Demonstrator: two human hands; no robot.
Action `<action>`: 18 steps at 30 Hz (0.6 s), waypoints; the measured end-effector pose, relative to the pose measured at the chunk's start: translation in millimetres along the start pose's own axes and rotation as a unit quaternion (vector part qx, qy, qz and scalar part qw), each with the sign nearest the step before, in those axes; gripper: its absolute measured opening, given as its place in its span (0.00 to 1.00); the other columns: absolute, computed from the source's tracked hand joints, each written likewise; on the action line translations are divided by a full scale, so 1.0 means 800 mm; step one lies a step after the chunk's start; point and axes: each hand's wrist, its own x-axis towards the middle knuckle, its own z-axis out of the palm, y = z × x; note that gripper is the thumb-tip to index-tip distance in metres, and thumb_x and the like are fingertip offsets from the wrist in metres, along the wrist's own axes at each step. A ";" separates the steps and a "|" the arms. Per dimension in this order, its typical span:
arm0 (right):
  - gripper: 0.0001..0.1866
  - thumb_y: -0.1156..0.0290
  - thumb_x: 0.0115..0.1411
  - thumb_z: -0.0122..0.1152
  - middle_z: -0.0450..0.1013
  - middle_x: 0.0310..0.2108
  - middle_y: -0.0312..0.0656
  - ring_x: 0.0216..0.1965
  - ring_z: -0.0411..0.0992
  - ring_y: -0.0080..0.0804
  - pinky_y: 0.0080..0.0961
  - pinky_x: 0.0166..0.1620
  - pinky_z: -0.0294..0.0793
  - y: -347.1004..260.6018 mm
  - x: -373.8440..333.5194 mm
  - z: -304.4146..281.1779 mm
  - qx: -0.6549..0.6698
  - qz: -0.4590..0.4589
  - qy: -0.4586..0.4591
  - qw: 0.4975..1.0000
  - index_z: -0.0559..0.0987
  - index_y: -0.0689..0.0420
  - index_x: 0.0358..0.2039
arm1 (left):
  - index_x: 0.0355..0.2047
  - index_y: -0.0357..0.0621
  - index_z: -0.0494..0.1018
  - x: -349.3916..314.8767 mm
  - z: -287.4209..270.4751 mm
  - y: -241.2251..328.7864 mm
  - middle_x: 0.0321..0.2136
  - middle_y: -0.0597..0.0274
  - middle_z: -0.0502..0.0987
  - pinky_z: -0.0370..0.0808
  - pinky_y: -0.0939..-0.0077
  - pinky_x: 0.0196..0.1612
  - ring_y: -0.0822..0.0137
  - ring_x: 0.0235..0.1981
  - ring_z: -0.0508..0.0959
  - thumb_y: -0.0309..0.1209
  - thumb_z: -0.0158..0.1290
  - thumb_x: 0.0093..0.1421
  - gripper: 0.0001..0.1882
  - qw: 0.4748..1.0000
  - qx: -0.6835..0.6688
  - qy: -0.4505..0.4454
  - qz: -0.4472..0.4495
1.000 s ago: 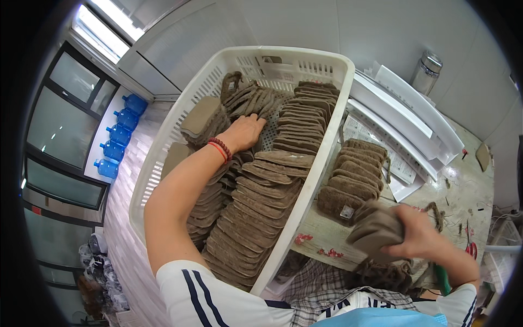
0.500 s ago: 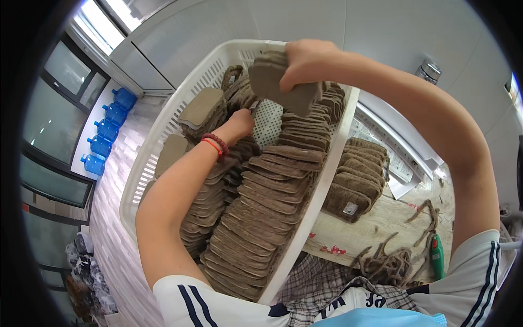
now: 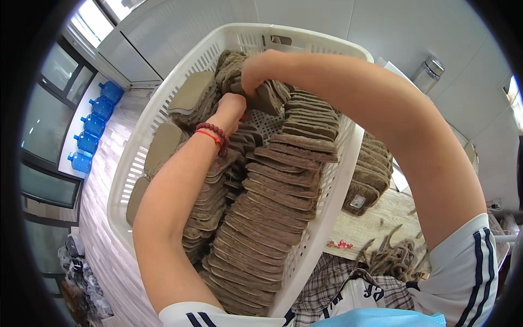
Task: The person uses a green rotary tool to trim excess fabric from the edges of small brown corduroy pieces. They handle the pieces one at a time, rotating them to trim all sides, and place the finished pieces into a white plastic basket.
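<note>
Inside a white slatted plastic basket [image 3: 321, 39], rounded fuzzy brown pads [image 3: 261, 218] stand packed in rows. My right hand [image 3: 260, 70] reaches to the far left part of the basket, its fingers wrapped round a small stack of these pads [image 3: 267, 99] with smooth tan faces. Close beside it, my left hand [image 3: 231, 109] is closed, low among the pads. A bit of red shows by its fingers, but what they hold is hidden. Perforated basket floor [image 3: 267, 124] shows just below the held stack. More pads with smooth tan backs [image 3: 192, 90] line the left wall.
Right of the basket, a wooden-look table [image 3: 346, 222] carries another pile of pads [image 3: 368, 174] and a heap of brown fuzzy strips [image 3: 396, 256]. A metal-capped flask [image 3: 427, 73] stands at the far right. Several blue water jugs [image 3: 92, 126] line the wall at left.
My right hand has moved left and lower into the basket with the stack of pads, beside my left hand. The view has shifted, and the green-handled tool on the table is out of sight.
</note>
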 end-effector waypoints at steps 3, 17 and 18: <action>0.25 0.58 0.37 0.71 0.78 0.39 0.39 0.41 0.77 0.36 0.36 0.42 0.75 -0.007 0.008 0.029 -0.012 -0.014 -0.014 1.000 0.83 0.53 0.38 | 0.50 0.36 0.66 -0.011 -0.002 0.007 0.42 0.52 0.74 0.74 0.64 0.30 0.56 0.27 0.79 0.28 0.39 0.62 0.17 0.999 -0.015 0.037 0.003; 0.26 0.50 0.43 0.69 0.79 0.35 0.43 0.39 0.77 0.40 0.34 0.42 0.75 -0.004 -0.005 0.071 0.083 -0.035 -0.033 0.995 0.82 0.56 0.37 | 0.48 0.36 0.69 -0.027 0.002 -0.009 0.33 0.51 0.77 0.69 0.69 0.21 0.62 0.19 0.74 0.31 0.43 0.58 0.19 0.983 -0.034 0.111 0.141; 0.26 0.49 0.43 0.69 0.79 0.35 0.43 0.39 0.77 0.40 0.34 0.42 0.75 -0.004 -0.006 0.072 0.079 -0.049 -0.026 0.995 0.82 0.56 0.38 | 0.49 0.37 0.69 -0.026 0.000 -0.010 0.34 0.52 0.77 0.69 0.69 0.22 0.62 0.19 0.74 0.31 0.44 0.58 0.20 0.975 -0.018 0.109 0.195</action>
